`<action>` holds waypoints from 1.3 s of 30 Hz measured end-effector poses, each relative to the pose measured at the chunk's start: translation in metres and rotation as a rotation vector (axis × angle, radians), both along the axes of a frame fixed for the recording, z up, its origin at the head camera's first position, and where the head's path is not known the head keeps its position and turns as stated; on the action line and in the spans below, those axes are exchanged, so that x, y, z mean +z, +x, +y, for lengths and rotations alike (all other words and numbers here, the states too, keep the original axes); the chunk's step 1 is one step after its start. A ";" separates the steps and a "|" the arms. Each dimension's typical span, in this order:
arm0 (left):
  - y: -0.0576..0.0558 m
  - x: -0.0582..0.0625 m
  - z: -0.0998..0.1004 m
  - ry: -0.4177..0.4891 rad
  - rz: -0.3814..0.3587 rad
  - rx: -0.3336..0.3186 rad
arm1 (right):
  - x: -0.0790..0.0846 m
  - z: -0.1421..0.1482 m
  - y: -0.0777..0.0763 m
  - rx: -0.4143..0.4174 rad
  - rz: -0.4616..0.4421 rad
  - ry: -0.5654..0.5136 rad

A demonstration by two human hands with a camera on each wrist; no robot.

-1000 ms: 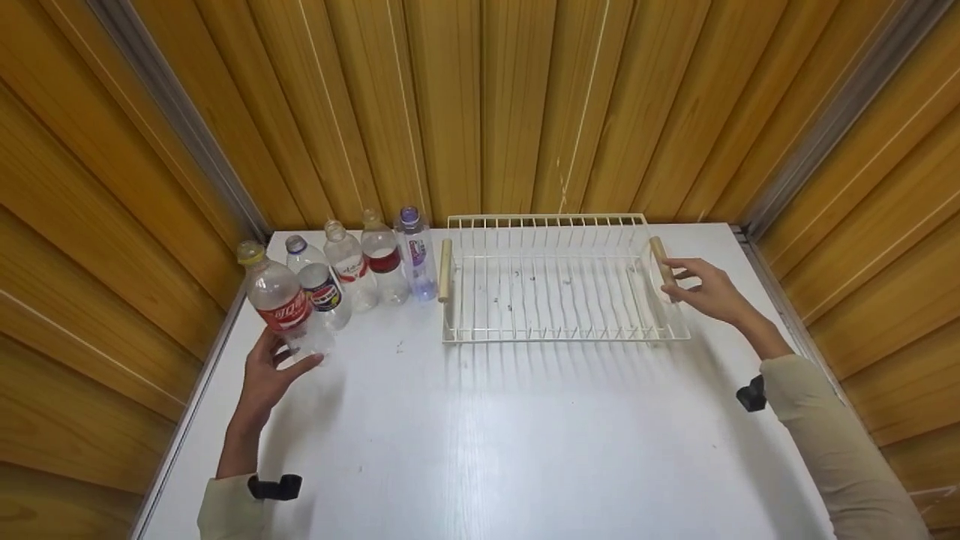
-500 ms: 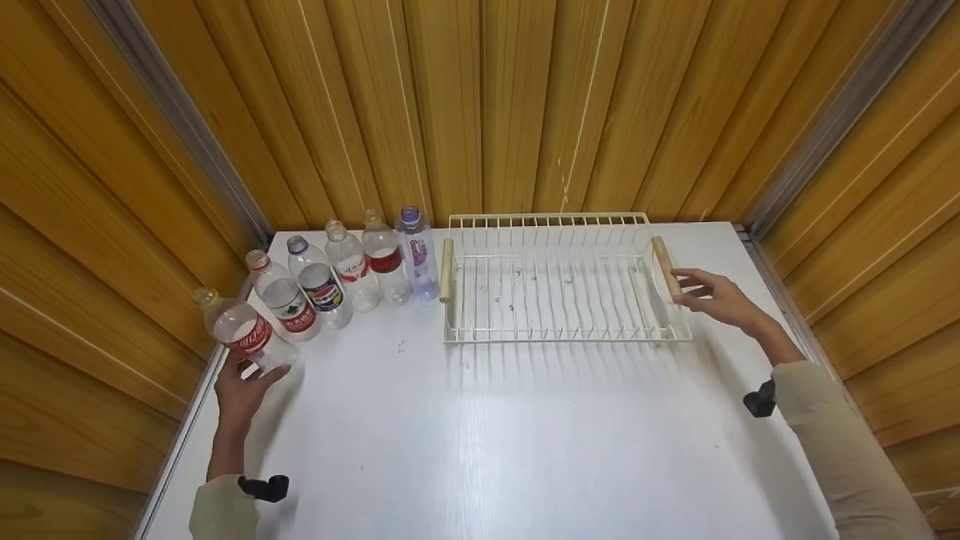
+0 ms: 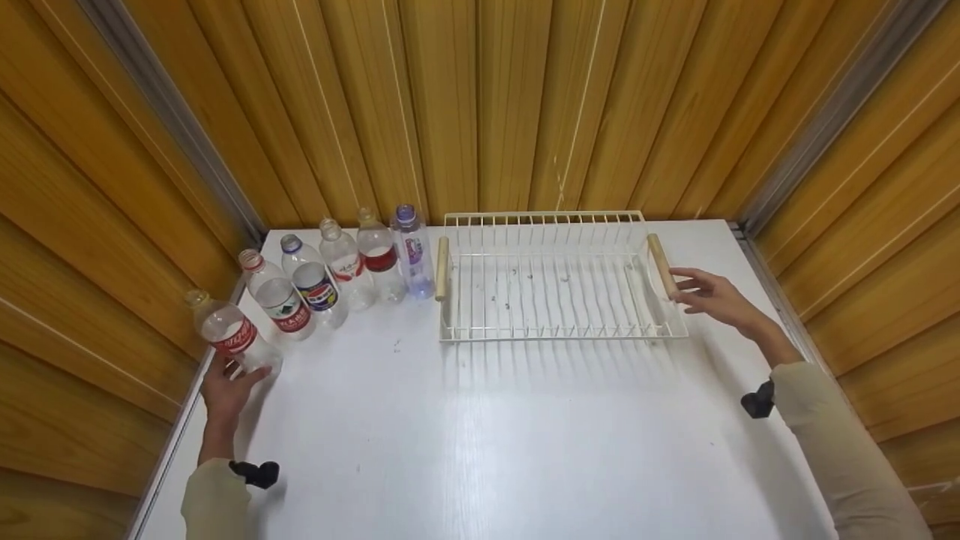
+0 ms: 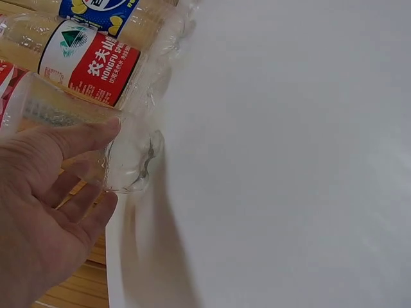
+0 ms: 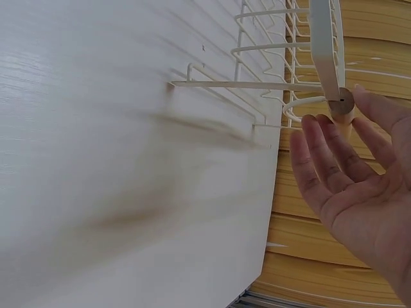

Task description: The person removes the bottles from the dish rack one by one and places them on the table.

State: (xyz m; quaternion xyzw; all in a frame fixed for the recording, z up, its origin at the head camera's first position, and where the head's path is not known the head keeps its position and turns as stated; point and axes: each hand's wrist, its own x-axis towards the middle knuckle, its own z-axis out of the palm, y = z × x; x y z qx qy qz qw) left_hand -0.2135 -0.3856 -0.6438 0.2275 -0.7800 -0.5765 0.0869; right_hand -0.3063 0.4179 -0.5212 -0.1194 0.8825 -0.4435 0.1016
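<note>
In the head view, my left hand (image 3: 229, 390) grips a clear plastic cola bottle (image 3: 234, 335) with a red label, low near its base. The bottle stands at the left end of a slanting row of bottles. My thumb lies across the lower part of the bottle (image 4: 131, 154) in the left wrist view, with the fingers curled round the other side. At the right, my right hand (image 3: 712, 298) holds the wooden handle (image 3: 661, 264) of a white wire rack (image 3: 562, 340). In the right wrist view, thumb and fingers (image 5: 321, 151) are around the handle's end.
Beside the cola bottle stand a red-and-white-labelled water bottle (image 3: 283, 301), a blue-labelled bottle (image 3: 315, 289) and several more clear bottles, ending with a purple-tinted one (image 3: 415, 259). The rack's other wooden handle (image 3: 442, 268) is near it. Wood-look panels (image 3: 517, 105) enclose the white table (image 3: 525, 450).
My left hand has carried the cola bottle left and toward me, uncovering the water bottle behind it, then slightly farther left. My right hand has slid toward the handle's near end.
</note>
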 end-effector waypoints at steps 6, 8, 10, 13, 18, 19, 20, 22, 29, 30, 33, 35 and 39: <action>-0.013 0.004 -0.006 0.056 -0.019 0.002 | 0.001 -0.002 -0.001 -0.004 -0.004 -0.003; -0.017 0.004 -0.008 0.062 -0.020 -0.002 | 0.001 -0.002 -0.001 -0.006 -0.013 0.004; -0.020 0.004 -0.007 0.064 -0.009 -0.007 | 0.001 0.000 -0.002 -0.008 -0.021 0.008; -0.026 0.003 -0.007 0.063 0.005 -0.019 | 0.003 0.002 0.000 -0.012 -0.031 0.019; -0.034 0.001 -0.008 0.013 0.011 -0.009 | 0.005 0.003 0.000 -0.015 -0.033 0.021; -0.034 0.000 -0.009 -0.004 0.009 -0.003 | 0.005 0.003 0.000 -0.016 -0.034 0.019; -0.034 0.000 -0.009 -0.018 0.005 0.004 | 0.004 0.002 -0.001 -0.017 -0.036 0.020; -0.034 -0.001 -0.011 -0.029 -0.011 0.010 | 0.002 0.000 -0.002 -0.013 -0.037 0.021; -0.032 0.001 -0.011 0.002 -0.039 -0.012 | 0.001 -0.001 -0.003 -0.005 -0.033 0.010; -0.031 0.002 -0.011 0.005 -0.039 -0.020 | 0.002 -0.001 -0.003 -0.007 -0.028 0.008; -0.026 0.005 -0.010 0.013 -0.043 -0.043 | 0.002 -0.001 -0.003 -0.004 -0.012 0.003; -0.022 0.008 -0.012 0.016 -0.047 -0.059 | 0.001 -0.001 -0.003 -0.003 -0.008 0.001; -0.010 0.017 -0.014 -0.007 -0.088 -0.086 | 0.002 0.000 -0.004 -0.002 -0.023 0.005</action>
